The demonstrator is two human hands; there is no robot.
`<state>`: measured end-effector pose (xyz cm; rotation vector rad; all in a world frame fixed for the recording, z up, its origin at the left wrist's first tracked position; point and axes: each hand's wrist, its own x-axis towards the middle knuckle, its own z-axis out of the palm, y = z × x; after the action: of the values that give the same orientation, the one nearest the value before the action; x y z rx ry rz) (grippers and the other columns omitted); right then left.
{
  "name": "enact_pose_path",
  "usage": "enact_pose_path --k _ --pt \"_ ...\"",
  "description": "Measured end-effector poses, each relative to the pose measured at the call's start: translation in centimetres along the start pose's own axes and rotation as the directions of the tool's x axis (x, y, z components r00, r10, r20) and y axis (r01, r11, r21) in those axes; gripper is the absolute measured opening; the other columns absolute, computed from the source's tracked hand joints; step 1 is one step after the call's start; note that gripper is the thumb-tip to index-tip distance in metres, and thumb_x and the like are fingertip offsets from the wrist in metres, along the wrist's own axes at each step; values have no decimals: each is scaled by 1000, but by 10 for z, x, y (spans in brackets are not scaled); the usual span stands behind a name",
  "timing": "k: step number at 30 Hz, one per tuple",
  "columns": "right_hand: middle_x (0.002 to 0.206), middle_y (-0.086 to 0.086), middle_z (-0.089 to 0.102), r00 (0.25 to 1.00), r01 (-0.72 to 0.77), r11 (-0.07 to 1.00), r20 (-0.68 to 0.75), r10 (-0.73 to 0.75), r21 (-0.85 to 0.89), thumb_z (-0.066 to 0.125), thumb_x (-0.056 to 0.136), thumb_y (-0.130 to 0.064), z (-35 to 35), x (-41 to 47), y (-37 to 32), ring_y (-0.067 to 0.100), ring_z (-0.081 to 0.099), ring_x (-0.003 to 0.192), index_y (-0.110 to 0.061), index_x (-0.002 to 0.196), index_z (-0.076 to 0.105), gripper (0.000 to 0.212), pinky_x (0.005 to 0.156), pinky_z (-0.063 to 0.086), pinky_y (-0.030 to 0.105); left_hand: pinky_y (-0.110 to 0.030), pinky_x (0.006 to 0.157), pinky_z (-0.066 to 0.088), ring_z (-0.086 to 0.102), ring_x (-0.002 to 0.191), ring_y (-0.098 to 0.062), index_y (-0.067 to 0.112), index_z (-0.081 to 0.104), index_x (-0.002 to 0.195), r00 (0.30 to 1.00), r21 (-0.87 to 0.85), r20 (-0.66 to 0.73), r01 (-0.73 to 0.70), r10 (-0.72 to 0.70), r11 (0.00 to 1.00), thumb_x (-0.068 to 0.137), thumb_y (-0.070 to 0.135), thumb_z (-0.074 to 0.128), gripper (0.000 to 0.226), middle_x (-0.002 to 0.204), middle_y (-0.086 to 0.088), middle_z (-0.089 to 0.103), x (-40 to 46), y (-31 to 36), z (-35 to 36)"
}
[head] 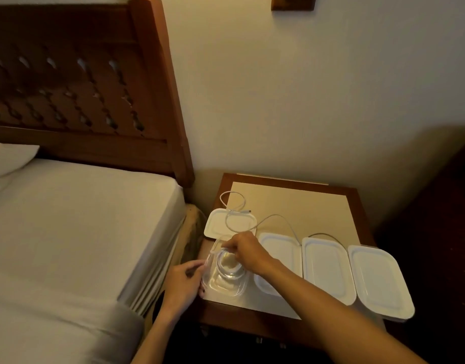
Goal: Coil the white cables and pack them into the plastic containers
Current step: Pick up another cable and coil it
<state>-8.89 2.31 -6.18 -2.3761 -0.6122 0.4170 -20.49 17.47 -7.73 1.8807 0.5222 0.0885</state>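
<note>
A clear plastic container (220, 286) sits open at the near left of the nightstand, with a coiled white cable (227, 269) lying inside it. My left hand (182, 283) grips the container's left wall. My right hand (248, 250) pinches the coil at its far edge, over the container. The cable's loose end (235, 210) trails back across a white lid (230, 223) lying behind the container. Three closed white-lidded containers (280, 254), (327, 267), (378, 281) stand in a row to the right. A second cable (323, 235) arcs behind them.
The wooden nightstand (357, 203) carries a beige mat under everything. A bed with a white sheet (81, 219) and a dark wooden headboard (81, 82) lies close on the left. The wall is behind, and dark furniture (451, 206) stands at right.
</note>
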Motion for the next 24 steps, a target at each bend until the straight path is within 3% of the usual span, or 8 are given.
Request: enact_pose_path --k 3,5,8,12,14,17,20,24 --pt "107 9 71 997 42 982 -58 -54 -184 59 94 -15 10 1 0 24 65 94 -14 111 74 23 86 52 28 -26 63 57 71 67 -17 20 76 91 999 -15 -39 -7 7 1000 89 15 66 11 74 2 75 0 -2 4" --pt "111 9 70 977 173 887 -41 -211 -429 60 94 -18 14 -1 0 23 60 98 -15 115 72 24 87 52 32 -27 57 57 70 61 -25 16 75 92 999 -41 -46 2 -4 999 90 14 65 10 72 -8 74 0 -1 7" --pt "115 8 70 944 275 780 6 -329 -563 63 93 -17 18 -4 6 23 55 100 -9 114 71 25 80 53 35 -33 52 57 67 55 -31 11 73 97 999 -61 -35 21 -23 998 90 16 65 12 71 -9 73 -1 -2 9" --pt "124 8 66 942 300 802 29 -334 -516 63 92 -16 16 -3 13 25 55 108 -9 122 65 30 87 54 36 -27 70 58 66 80 -6 29 66 114 994 99 -80 -62 70 993 88 30 68 26 105 16 67 -3 -3 8" --pt "126 6 65 940 301 849 -17 -342 -435 62 93 -15 11 -7 12 24 55 111 -11 125 63 32 90 54 36 -19 77 52 61 91 -5 40 55 125 980 190 -71 -171 187 967 91 36 64 36 120 26 55 -3 1 11" --pt "122 3 68 927 273 911 -169 -336 -310 61 95 -17 1 -16 14 21 55 110 -14 120 69 27 91 51 33 -24 92 46 54 110 -7 34 53 133 937 332 -45 -313 346 890 94 36 58 40 132 21 51 2 1 18" --pt "112 0 71 900 196 953 -343 -269 -232 64 93 -26 -10 -24 23 16 55 105 -18 108 74 21 91 48 31 -25 92 43 51 112 -10 25 64 123 891 482 -58 -371 451 794 95 31 56 29 122 13 61 3 5 24" --pt "105 -7 71 971 153 912 -113 -210 -381 62 90 -43 -14 -31 30 15 49 103 -26 102 76 25 88 34 38 -39 86 48 61 101 -18 21 76 91 813 723 54 -432 579 539 86 28 66 13 94 9 73 -2 6 33"
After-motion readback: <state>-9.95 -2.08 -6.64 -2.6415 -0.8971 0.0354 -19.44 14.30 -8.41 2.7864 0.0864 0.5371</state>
